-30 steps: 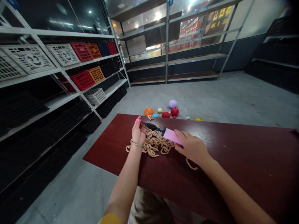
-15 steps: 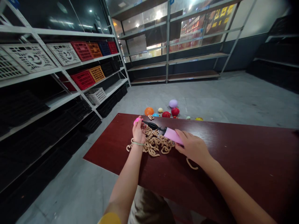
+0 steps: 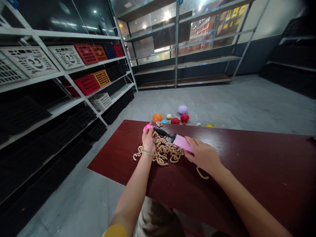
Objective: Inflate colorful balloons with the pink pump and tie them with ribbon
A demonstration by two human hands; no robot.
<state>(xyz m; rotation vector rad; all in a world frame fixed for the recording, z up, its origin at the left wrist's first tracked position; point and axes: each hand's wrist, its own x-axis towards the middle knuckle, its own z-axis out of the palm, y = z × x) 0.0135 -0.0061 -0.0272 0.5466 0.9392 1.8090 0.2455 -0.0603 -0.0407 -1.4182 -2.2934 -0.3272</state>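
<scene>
A small pink balloon (image 3: 146, 127) is pinched in the fingers of my left hand (image 3: 149, 140), at the black nozzle end of a hand pump. My right hand (image 3: 206, 154) is wrapped round the pump's pink body (image 3: 182, 143), which slants down to the right. Beneath the pump lies a heap of tan, curly long balloons (image 3: 161, 153) on the dark red table (image 3: 237, 171). One loose tan piece (image 3: 202, 173) rests on the tabletop below my right hand.
Beyond the table's far edge, several balloons lie on the grey floor, among them an orange one (image 3: 157, 118) and a purple one (image 3: 183, 109). Shelving with crates (image 3: 89, 84) stands at the left, and more racks (image 3: 176, 49) at the back.
My left hand has shifted slightly to the right with the pink balloon, closer to the pump's body. My right hand is almost unmoved.
</scene>
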